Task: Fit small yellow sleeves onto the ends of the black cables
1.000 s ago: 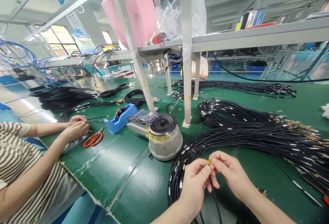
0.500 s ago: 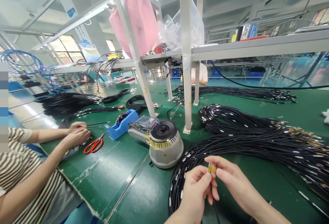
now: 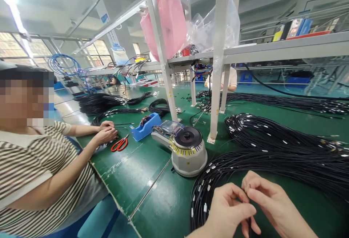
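Above the near right part of the green table, my left hand [image 3: 230,209] is closed with curled fingers around a thin black cable [image 3: 250,227], mostly hidden by the fingers. Close beside it, my right hand [image 3: 275,198] pinches thumb and forefinger together. A tiny dark bit shows at those fingertips, too small to name. Just behind both hands curves a large bundle of black cables [image 3: 234,163] with white labels. Left of the bundle stands a round grey tape dispenser [image 3: 188,158] with yellow tape pieces along its rim.
A blue tape holder [image 3: 144,128] and red-handled scissors [image 3: 119,144] lie further left. A co-worker in a striped shirt [image 3: 68,158] works at the left table edge. White shelf posts [image 3: 218,67] rise from the table. More cable bundles [image 3: 261,130] lie behind.
The view has swung left, bringing more of the co-worker in. My hands have changed their grip, and the yellow-taped piece seen between them earlier is out of sight.
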